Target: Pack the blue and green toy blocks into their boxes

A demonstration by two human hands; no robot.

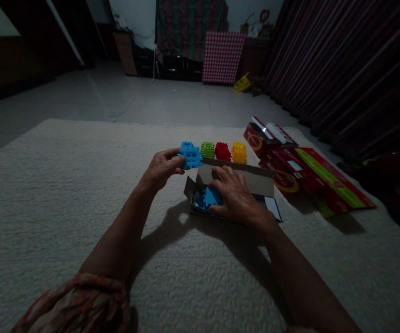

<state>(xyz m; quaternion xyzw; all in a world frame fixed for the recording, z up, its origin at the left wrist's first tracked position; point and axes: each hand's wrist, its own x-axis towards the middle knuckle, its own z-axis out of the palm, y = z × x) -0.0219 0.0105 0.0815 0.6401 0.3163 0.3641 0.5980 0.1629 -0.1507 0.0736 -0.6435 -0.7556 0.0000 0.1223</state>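
Observation:
My left hand (165, 166) pinches a blue toothed building block (191, 157) between thumb and fingers, held up left of an open cardboard box (234, 178). Over that box, my right hand (232, 192) reaches down, its thumb and index finger at the edges of another blue toothed block (212, 197) inside. Its other fingers extend toward the box's raised flap. Behind the box stand a green cube (207, 149), a red cube (223, 151) and a yellow cube (239, 152), all with toothed edges. A further blue block (187, 144) is partly hidden behind the held one.
Red cartons (290, 169) with a yellow-green stripe lie at the right on the pale quilted mat (82, 208). Dark curtains (331, 60) hang along the right side. Beyond the mat, tiled floor (172, 101) runs to a low dark cabinet (179, 67) and a checked cloth (223, 58).

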